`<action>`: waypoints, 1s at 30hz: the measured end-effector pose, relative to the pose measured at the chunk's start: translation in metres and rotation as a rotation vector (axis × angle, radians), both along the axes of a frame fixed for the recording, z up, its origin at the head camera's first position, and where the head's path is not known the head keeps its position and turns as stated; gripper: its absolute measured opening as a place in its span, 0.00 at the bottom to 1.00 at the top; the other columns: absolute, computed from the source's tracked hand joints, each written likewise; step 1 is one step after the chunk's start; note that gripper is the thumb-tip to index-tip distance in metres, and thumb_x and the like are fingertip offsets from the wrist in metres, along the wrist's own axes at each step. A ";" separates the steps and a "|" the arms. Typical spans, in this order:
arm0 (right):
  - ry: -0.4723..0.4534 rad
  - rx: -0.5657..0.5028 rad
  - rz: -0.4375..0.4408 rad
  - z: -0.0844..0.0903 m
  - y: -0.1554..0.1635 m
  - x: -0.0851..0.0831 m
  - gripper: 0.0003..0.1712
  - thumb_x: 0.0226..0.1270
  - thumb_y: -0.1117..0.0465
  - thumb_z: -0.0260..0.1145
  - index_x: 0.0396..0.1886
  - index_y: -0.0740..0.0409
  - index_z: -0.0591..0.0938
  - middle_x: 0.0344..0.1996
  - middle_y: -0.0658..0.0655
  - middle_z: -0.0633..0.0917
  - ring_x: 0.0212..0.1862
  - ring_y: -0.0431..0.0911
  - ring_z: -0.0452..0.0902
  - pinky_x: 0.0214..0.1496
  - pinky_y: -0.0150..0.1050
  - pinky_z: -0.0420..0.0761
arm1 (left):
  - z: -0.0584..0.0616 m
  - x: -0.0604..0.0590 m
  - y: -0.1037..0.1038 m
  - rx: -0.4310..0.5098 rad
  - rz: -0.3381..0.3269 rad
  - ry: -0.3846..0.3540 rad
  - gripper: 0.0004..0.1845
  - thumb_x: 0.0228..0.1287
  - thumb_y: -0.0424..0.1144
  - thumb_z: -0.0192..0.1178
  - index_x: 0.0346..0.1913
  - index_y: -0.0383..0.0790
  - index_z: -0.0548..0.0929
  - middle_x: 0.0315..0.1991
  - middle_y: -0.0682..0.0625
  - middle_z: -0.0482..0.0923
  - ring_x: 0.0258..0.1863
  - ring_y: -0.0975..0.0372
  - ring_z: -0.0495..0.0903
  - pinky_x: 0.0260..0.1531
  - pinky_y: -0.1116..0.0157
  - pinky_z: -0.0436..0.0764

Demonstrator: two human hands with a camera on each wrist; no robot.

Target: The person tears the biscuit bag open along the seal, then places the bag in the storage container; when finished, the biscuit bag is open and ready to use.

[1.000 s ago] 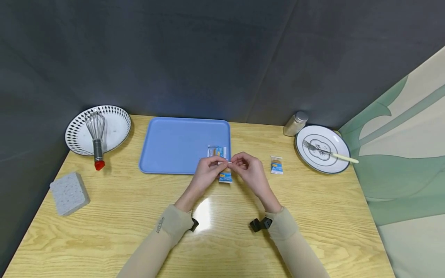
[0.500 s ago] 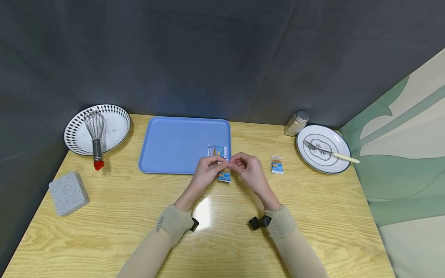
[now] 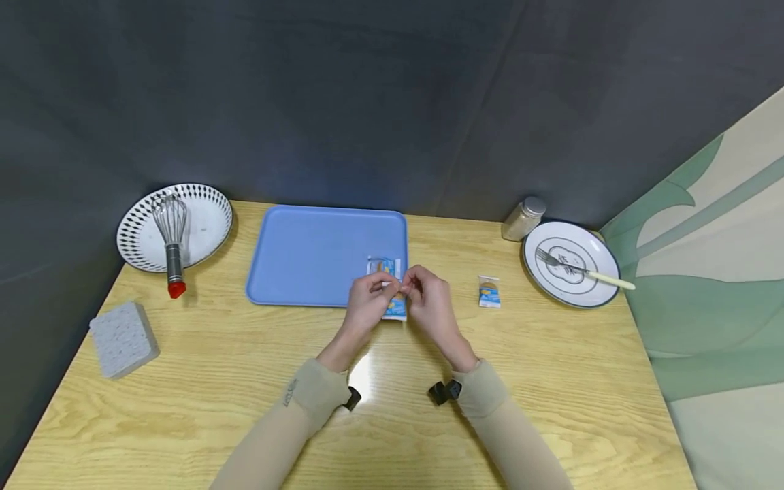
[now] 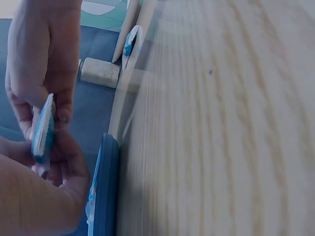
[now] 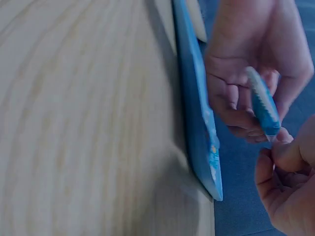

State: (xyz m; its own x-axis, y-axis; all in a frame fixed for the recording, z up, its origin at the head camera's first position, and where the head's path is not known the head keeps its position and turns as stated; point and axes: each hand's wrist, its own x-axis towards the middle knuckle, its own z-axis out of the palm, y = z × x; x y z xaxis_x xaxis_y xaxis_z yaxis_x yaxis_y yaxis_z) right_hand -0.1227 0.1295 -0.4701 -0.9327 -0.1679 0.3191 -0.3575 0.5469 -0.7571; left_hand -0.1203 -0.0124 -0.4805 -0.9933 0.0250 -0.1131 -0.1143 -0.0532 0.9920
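Both hands meet just in front of the blue tray (image 3: pixel 306 252) and pinch a small blue-and-white snack packet (image 3: pixel 396 308) between them. My left hand (image 3: pixel 367 303) grips its left top edge, my right hand (image 3: pixel 425 299) its right top edge. The packet hangs down, seen edge-on in the left wrist view (image 4: pixel 43 130) and in the right wrist view (image 5: pixel 262 103). A second packet (image 3: pixel 383 266) lies on the tray's right part, half hidden by the fingers. A third packet (image 3: pixel 488 291) lies on the wooden table (image 3: pixel 245 408) to the right.
A patterned plate (image 3: pixel 205 221) with a whisk (image 3: pixel 171 238) stands at the back left. A grey sponge (image 3: pixel 124 339) lies at the left edge. A shaker jar (image 3: pixel 521 218) and a white plate (image 3: pixel 551 286) bearing a fork (image 3: pixel 582 271) stand at the back right.
The two hands have drawn closer together over the packet and shifted slightly left; the packet stays pinched between them.
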 end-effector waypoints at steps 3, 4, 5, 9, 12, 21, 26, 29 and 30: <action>0.063 0.015 0.008 -0.004 -0.002 0.000 0.11 0.69 0.82 0.68 0.32 0.65 0.80 0.29 0.59 0.82 0.31 0.48 0.78 0.34 0.38 0.79 | 0.001 -0.001 0.004 -0.021 0.031 -0.013 0.07 0.74 0.27 0.61 0.41 0.27 0.88 0.32 0.50 0.86 0.29 0.65 0.80 0.26 0.72 0.70; 0.077 0.014 0.011 -0.005 -0.002 0.000 0.11 0.68 0.83 0.67 0.32 0.66 0.80 0.30 0.60 0.82 0.33 0.49 0.79 0.35 0.39 0.81 | 0.002 -0.001 0.005 -0.039 0.038 -0.011 0.07 0.75 0.28 0.61 0.41 0.27 0.88 0.31 0.50 0.86 0.28 0.65 0.78 0.25 0.71 0.69; 0.088 0.012 0.014 -0.006 -0.003 0.000 0.12 0.68 0.83 0.66 0.32 0.66 0.80 0.31 0.60 0.83 0.34 0.50 0.80 0.37 0.40 0.83 | 0.002 -0.001 0.006 -0.049 0.045 -0.008 0.07 0.75 0.27 0.61 0.41 0.27 0.87 0.31 0.49 0.86 0.28 0.65 0.79 0.25 0.72 0.70; 0.119 -0.018 0.023 -0.006 -0.003 0.001 0.11 0.68 0.84 0.66 0.34 0.67 0.81 0.34 0.61 0.83 0.38 0.53 0.83 0.41 0.43 0.86 | 0.004 -0.002 0.008 -0.111 0.060 0.037 0.08 0.75 0.27 0.60 0.41 0.27 0.88 0.31 0.46 0.87 0.28 0.66 0.79 0.27 0.72 0.72; 0.146 -0.033 0.030 -0.006 -0.002 0.003 0.11 0.68 0.85 0.65 0.35 0.68 0.81 0.34 0.62 0.83 0.38 0.54 0.83 0.43 0.42 0.87 | 0.005 -0.003 0.008 -0.123 0.064 0.063 0.08 0.75 0.27 0.59 0.41 0.27 0.88 0.33 0.43 0.88 0.29 0.65 0.82 0.29 0.72 0.76; 0.245 -0.019 0.043 -0.004 -0.003 0.009 0.11 0.68 0.84 0.65 0.34 0.67 0.81 0.34 0.61 0.82 0.38 0.53 0.83 0.41 0.43 0.86 | 0.011 -0.002 0.011 -0.119 0.078 0.053 0.07 0.75 0.25 0.60 0.41 0.27 0.88 0.37 0.39 0.89 0.38 0.55 0.88 0.32 0.71 0.80; 0.266 -0.014 0.056 -0.006 -0.002 0.010 0.11 0.67 0.84 0.66 0.34 0.67 0.80 0.33 0.61 0.82 0.38 0.53 0.83 0.41 0.44 0.87 | 0.012 -0.001 0.013 -0.114 0.090 0.042 0.06 0.74 0.24 0.61 0.42 0.27 0.88 0.39 0.37 0.89 0.41 0.51 0.89 0.34 0.69 0.83; 0.276 -0.009 0.049 -0.007 -0.003 0.012 0.13 0.66 0.86 0.65 0.34 0.66 0.80 0.33 0.60 0.82 0.39 0.52 0.82 0.41 0.44 0.86 | 0.010 -0.002 0.012 -0.111 0.090 0.048 0.06 0.74 0.23 0.61 0.41 0.26 0.88 0.38 0.38 0.89 0.40 0.53 0.89 0.34 0.69 0.83; 0.283 -0.014 0.044 -0.007 -0.004 0.013 0.15 0.64 0.87 0.65 0.34 0.65 0.79 0.33 0.60 0.82 0.38 0.51 0.82 0.41 0.43 0.85 | 0.008 -0.003 0.011 -0.111 0.089 0.049 0.06 0.73 0.23 0.60 0.41 0.26 0.88 0.37 0.39 0.89 0.38 0.56 0.89 0.33 0.69 0.82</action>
State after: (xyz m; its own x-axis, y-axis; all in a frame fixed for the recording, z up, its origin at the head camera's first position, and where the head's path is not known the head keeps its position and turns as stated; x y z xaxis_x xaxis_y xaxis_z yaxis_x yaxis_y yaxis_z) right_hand -0.1100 0.1251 -0.4769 -0.7980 -0.2000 0.5685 -0.5789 0.5167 -0.6308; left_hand -0.1237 -0.0011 -0.4727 -0.9954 -0.0731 -0.0611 -0.0648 0.0491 0.9967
